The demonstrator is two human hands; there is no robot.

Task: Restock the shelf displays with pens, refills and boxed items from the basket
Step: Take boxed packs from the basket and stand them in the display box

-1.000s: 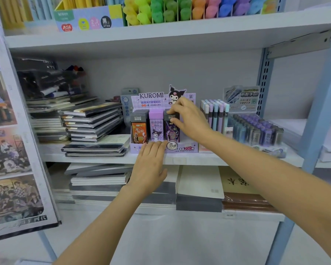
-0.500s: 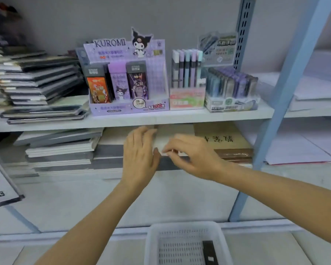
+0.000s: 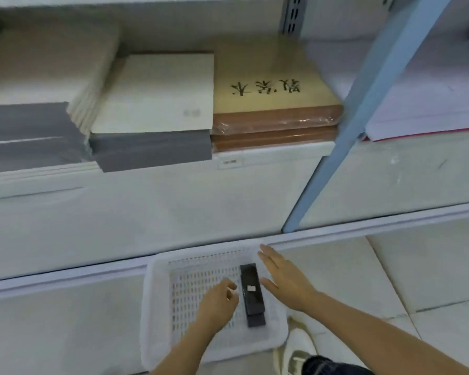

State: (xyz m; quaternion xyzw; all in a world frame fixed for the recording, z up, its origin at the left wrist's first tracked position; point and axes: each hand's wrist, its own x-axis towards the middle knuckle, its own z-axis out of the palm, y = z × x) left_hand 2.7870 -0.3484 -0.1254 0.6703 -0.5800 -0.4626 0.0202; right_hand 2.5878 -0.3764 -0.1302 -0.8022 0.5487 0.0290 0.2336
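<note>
Tiled floor (image 3: 377, 272) below store shelving, white basket (image 3: 150, 299) with one black box (image 3: 251, 290) inside.
Box lies flat in basket's right half. Left hand (image 3: 218, 300) has fingers curled just beside box's left edge; can't tell if it holds anything. Right hand (image 3: 284, 280) is flat, fingers straight, empty, over basket's right rim.

I read the white perforated plastic basket (image 3: 153, 307) on the pale tiled floor (image 3: 390, 280), in front of the shelf unit. The long black rectangular box (image 3: 251, 290) lies in its right half, between the left hand (image 3: 218, 301) and the right hand (image 3: 284, 280). On the shelf behind, the cream paper pad stack (image 3: 157, 93) lies left of the tan shrink-wrapped booklet pack (image 3: 276, 117). The blue metal upright (image 3: 363, 104) stands right of that pack.
</note>
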